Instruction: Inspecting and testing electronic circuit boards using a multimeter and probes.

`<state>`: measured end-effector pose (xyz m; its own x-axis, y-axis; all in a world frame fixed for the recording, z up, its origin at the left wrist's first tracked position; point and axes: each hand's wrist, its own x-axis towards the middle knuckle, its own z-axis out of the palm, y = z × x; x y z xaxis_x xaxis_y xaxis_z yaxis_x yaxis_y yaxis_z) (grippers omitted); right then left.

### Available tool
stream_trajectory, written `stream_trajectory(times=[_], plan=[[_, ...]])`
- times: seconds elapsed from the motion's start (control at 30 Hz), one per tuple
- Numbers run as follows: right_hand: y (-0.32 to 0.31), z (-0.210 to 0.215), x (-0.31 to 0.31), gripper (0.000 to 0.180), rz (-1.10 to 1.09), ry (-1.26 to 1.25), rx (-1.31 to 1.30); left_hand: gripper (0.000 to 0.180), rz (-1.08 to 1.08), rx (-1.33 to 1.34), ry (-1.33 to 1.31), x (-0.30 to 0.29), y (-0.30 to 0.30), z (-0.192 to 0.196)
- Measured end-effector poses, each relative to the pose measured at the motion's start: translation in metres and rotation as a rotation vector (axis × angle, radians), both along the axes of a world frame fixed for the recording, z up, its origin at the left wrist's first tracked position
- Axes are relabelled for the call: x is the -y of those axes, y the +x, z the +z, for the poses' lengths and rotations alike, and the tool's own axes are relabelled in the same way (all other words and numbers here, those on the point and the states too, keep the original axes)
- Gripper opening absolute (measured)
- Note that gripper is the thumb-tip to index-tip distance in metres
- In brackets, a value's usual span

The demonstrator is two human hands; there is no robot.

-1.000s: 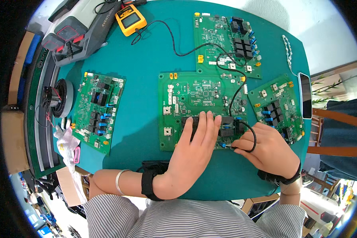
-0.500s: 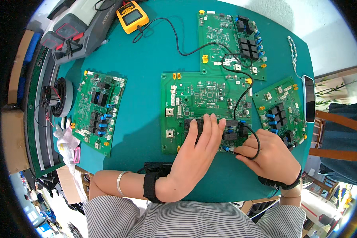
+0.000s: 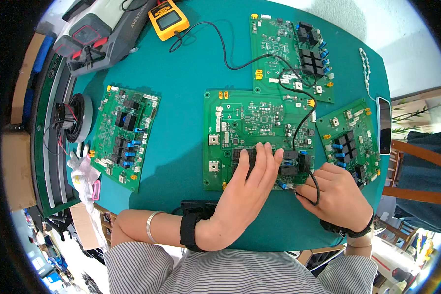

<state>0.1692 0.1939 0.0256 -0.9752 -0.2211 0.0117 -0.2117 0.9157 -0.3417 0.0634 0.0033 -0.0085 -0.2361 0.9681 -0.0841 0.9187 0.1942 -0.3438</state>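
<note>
A large green circuit board (image 3: 257,139) lies flat in front of me, with black relays, white sockets and yellow connectors on it. My left hand (image 3: 252,183) rests on it with fingers stretched out over the black relays, holding nothing. At the board's near right edge my right hand (image 3: 335,193) pinches the end of a black cable (image 3: 301,122), close to a small blue part (image 3: 283,186). The very tip is too small to tell whether it touches. That cable runs over the board to a yellow handheld meter (image 3: 169,20) with a grey screen at the back.
Other circuit boards lie at the left (image 3: 125,139), at the back right (image 3: 286,59) and at the right (image 3: 350,142). A phone (image 3: 384,126) with a beaded strap (image 3: 365,68) sits at the table's right edge. Far left stand a grey-white machine (image 3: 105,36) and a round reel (image 3: 81,117).
The whole view has shifted slightly to the right. Both hands keep nearly the same places on and beside the board, and the right hand still pinches the cable end.
</note>
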Motion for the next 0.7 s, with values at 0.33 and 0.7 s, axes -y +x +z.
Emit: stream_trajectory(times=[0.33,0.7], plan=[[-0.0021,-0.0011,0.0029,0.023,0.007,-0.011,-0.021,0.077,0.001,-0.013,-0.015,0.0003,0.0002,-0.0006],[-0.0013,-0.0047,0.0051,0.021,-0.015,-0.038,-0.033,0.079,0.009,-0.019,0.002,0.0004,0.0013,-0.0021]])
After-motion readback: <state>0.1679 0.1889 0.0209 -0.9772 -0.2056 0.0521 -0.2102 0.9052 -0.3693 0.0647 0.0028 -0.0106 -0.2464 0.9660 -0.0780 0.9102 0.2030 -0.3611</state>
